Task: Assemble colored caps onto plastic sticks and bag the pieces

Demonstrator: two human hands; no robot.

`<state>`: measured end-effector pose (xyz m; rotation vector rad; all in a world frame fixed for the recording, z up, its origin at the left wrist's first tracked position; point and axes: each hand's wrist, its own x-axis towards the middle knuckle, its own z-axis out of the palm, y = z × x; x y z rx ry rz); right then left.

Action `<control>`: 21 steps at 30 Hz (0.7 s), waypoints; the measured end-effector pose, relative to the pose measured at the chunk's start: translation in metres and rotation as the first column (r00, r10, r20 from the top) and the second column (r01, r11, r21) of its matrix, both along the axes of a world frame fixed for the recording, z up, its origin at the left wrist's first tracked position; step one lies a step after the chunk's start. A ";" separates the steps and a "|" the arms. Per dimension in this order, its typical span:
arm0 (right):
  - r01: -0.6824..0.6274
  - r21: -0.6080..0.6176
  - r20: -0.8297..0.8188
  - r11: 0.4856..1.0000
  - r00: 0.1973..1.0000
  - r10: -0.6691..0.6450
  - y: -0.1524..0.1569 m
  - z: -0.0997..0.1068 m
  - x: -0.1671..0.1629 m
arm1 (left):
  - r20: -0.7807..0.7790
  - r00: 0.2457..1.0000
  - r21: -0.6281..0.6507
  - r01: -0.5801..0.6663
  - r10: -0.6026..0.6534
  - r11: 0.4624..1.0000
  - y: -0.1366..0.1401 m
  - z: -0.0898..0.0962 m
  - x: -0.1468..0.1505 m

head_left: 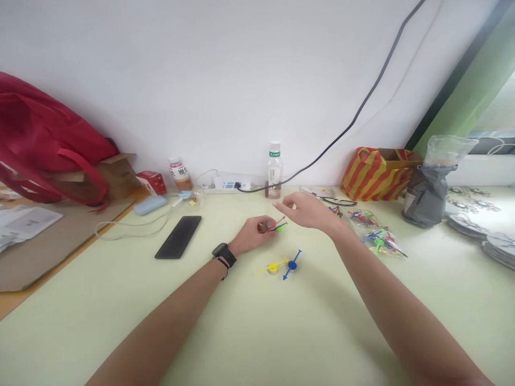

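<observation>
My left hand [255,236], with a dark watch on the wrist, is closed around small plastic arrow spinners; a red arrow [280,220] and a bit of green [280,228] stick out past its fingers. Just above and to the right hovers my right hand [303,209], its thumb and fingertips drawn together in a pinch; anything between them is too small to make out. On the table in front of both hands lie a yellow arrow spinner [273,267] and a blue arrow spinner [292,265], side by side on round clear bases.
Bags of coloured spinners [378,236] and glasses [340,202] lie right, near a striped bag [378,174] and a grey bag [426,195]. A bottle [274,171] and power strip [225,184] stand by the wall. A phone [178,237] lies left; a black cable [354,120] hangs down.
</observation>
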<state>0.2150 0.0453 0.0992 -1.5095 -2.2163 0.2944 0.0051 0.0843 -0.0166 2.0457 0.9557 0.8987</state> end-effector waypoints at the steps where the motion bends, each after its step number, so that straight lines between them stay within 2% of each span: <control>1: -0.022 0.020 -0.018 1.000 1.000 0.023 0.001 0.001 0.002 | 0.008 1.000 0.000 0.000 0.000 1.000 0.000 0.001 0.000; 8: -0.198 0.060 -0.235 0.978 0.950 0.207 0.002 0.005 0.004 | 0.087 0.996 -0.076 -0.019 0.025 0.997 0.005 0.001 -0.003; 12: -0.088 0.167 -0.250 0.982 0.960 0.129 0.001 0.008 0.008 | 0.088 0.994 -0.059 -0.067 0.072 0.996 0.011 -0.005 -0.005; 13: -0.095 0.143 -0.221 0.985 0.967 0.126 0.001 0.010 0.011 | 0.104 0.991 -0.051 -0.078 0.083 0.996 0.012 -0.006 -0.006; 15: -0.211 -0.037 -0.141 0.977 0.969 0.204 0.003 0.010 0.018 | 0.164 0.981 -0.057 -0.098 0.106 0.994 0.014 -0.007 -0.007; 16: -0.290 -0.178 -0.102 0.940 0.956 0.276 0.005 0.007 0.021 | 0.195 0.974 -0.071 -0.105 0.117 0.992 0.014 -0.008 -0.007; 17: -0.355 -0.335 -0.067 0.873 0.933 0.353 0.008 0.003 0.024 | 0.219 0.967 -0.093 -0.109 0.127 0.990 0.015 -0.007 -0.007; 18: -0.389 -0.485 -0.042 0.783 0.905 0.424 0.011 -0.002 0.026 | 0.233 0.963 -0.119 -0.108 0.133 0.987 0.015 -0.006 -0.008; 20: -0.333 -0.713 0.018 0.617 0.871 0.490 0.019 -0.017 0.028 | 0.239 0.961 -0.159 -0.100 0.136 0.982 0.014 -0.004 -0.007; 21: -0.292 -0.775 0.030 0.560 0.869 0.494 0.023 -0.025 0.027 | 0.239 0.961 -0.169 -0.099 0.139 0.981 0.013 -0.003 -0.007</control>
